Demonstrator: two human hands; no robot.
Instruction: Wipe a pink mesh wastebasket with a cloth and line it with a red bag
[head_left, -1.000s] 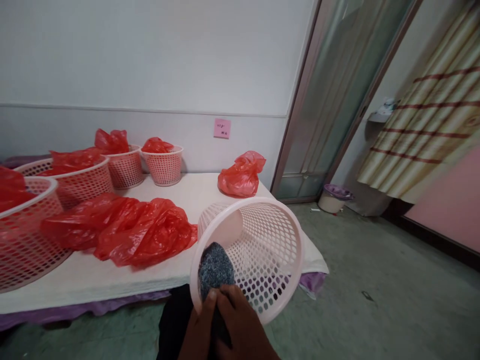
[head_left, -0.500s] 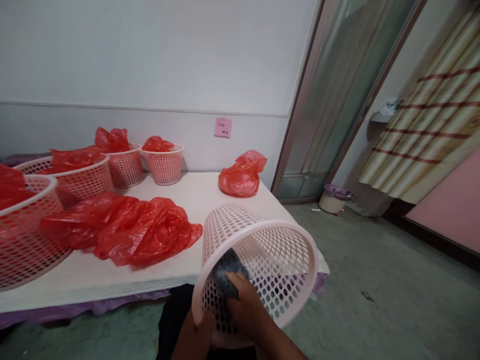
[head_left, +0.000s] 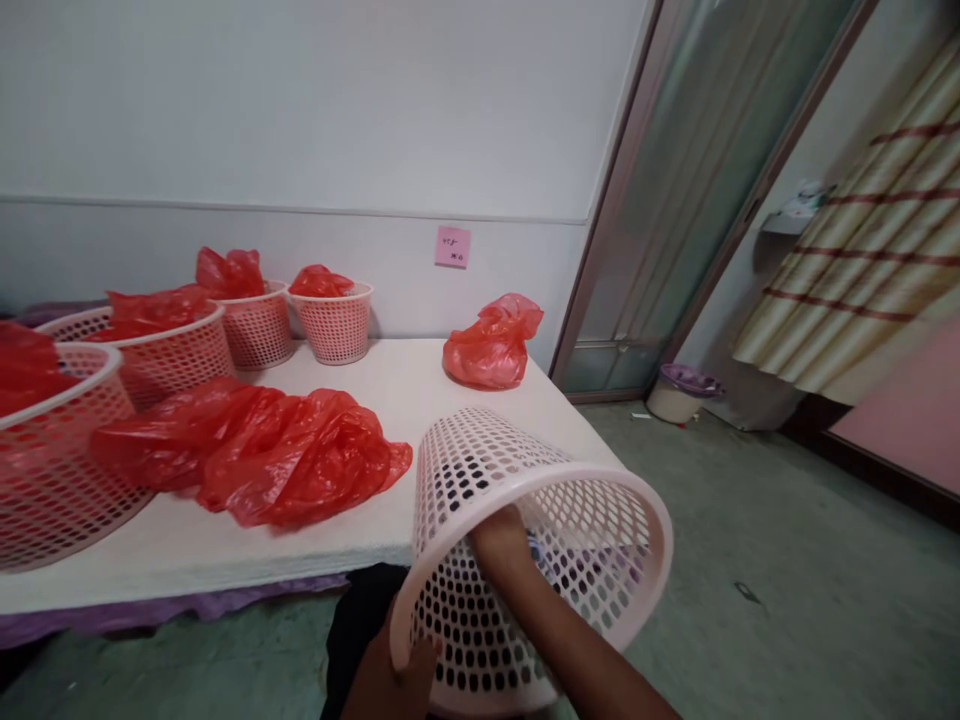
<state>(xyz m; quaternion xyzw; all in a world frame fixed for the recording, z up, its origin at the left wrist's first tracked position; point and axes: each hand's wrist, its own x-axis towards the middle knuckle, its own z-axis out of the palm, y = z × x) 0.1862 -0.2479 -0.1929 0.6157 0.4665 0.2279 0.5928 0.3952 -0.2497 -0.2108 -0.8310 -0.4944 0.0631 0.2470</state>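
Note:
A pale pink plastic basket (head_left: 499,440) with a lattice wall lies tipped on its side at the table's front edge, its mouth facing me. My left hand (head_left: 401,670) is closed round the lower left of its rim, thumb on the inside. Deep within the basket is my right hand (head_left: 499,535), its fingers hidden by the rim and wall. Dark patches show through the holes near those fingers, where the dark grey cloth it gripped a moment ago appears to be pressed against the inner wall. Left of the basket lies a crumpled heap of red plastic bags (head_left: 292,455).
Several pink baskets with red bags in them, such as the small one (head_left: 337,325), stand on the left of the white-covered table (head_left: 397,375). A bunched red bag (head_left: 491,345) sits at the back right. A lined bin (head_left: 675,400) stands on the floor by the glass door.
My right hand has pushed deeper into the basket with the cloth, which has gone from plain view. The basket's mouth has shifted slightly right, and the camera view has turned a little.

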